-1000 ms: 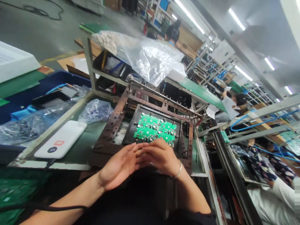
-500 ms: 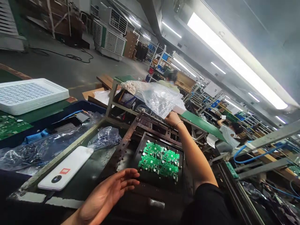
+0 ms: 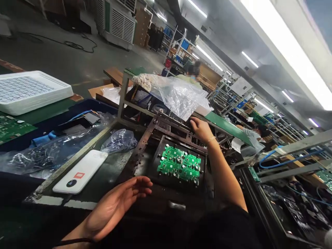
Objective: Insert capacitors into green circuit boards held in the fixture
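Note:
My left hand [image 3: 120,202] hovers empty at the near left of a dark fixture frame [image 3: 142,149], its fingers stretched out and apart from the board. Inside the frame lies a green circuit board panel [image 3: 178,163] with several small components on it. My right hand [image 3: 201,129] reaches over to the frame's far bar, its fingers curled. What those fingers close on is hidden. Just beyond them is the corner of a clear plastic bag [image 3: 173,98] draped over a shelf; contact with it cannot be made out.
A white power bank [image 3: 80,172] lies left of the frame, beside a crumpled plastic bag [image 3: 119,141]. Farther left are a dark blue bin [image 3: 103,105] and a white tray [image 3: 38,98]. A green-topped shelf [image 3: 228,124] stands behind the frame. Two people are in the background.
My view has shifted and tilted. The right hand has slid slightly right along the far bar, away from the bag's corner. My left hand stays open near the board.

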Demonstrator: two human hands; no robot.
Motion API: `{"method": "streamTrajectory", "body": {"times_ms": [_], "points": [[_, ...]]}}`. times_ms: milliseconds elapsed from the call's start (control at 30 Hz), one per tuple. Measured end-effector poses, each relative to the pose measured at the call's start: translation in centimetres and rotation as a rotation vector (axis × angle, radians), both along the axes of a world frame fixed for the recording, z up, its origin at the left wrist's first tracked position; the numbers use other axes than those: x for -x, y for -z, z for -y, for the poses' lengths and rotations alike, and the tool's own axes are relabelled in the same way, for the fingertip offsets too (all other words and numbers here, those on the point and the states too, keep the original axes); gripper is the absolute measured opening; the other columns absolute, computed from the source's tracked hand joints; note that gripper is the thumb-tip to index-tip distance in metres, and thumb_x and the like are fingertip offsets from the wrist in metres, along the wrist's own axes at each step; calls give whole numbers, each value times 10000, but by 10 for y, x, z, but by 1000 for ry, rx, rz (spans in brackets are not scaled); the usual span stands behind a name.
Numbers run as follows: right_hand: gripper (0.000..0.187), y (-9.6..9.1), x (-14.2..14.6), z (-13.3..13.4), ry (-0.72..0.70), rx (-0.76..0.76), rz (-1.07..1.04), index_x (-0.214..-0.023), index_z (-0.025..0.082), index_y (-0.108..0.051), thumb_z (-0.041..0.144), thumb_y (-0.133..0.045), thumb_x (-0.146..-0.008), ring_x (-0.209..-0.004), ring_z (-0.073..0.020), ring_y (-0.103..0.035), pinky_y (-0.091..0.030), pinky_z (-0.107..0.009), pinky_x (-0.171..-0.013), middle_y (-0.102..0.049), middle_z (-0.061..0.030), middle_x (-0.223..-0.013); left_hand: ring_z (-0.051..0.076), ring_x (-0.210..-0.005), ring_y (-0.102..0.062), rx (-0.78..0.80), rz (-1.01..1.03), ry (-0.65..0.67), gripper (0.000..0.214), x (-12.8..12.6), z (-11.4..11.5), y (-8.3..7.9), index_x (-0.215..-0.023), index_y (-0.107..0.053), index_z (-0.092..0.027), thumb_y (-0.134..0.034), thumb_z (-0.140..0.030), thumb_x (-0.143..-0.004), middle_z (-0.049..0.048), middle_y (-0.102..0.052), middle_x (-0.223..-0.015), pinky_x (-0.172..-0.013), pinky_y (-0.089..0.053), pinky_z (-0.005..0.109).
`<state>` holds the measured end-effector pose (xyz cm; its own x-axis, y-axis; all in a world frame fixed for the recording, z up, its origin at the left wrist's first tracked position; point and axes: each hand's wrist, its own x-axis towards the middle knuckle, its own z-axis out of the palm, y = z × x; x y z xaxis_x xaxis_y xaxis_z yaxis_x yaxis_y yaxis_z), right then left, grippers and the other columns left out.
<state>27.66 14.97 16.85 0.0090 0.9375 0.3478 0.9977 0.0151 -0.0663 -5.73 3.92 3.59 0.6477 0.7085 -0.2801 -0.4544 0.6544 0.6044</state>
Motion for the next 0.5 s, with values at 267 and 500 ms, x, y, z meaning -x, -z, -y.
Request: {"method": "streamTrajectory", "body": {"times_ms": [267, 500], "points": [[292, 46, -7, 193, 179, -336, -283, -992, 195, -703, 420, -534, -914, -897, -210, -681, -531, -336, -825, -731, -79, -970, 300, -978, -650, -70, -104, 2, 344, -2, -14, 6, -969, -757, -128, -736, -402, -762, 154, -707, -1060, -881, -534, 357], [384, 127, -14, 306, 584, -323, -636, -950, 184, -724, 525, -580, -850, -881, -249, -693, -539, -377, -815, -740, -98, -940, 260, -900, -653, -144, -224, -77, 285, -20, -13, -9, -909, -751, -127, -737, -363, -750, 122, -722, -959, -823, -562, 327]]}}
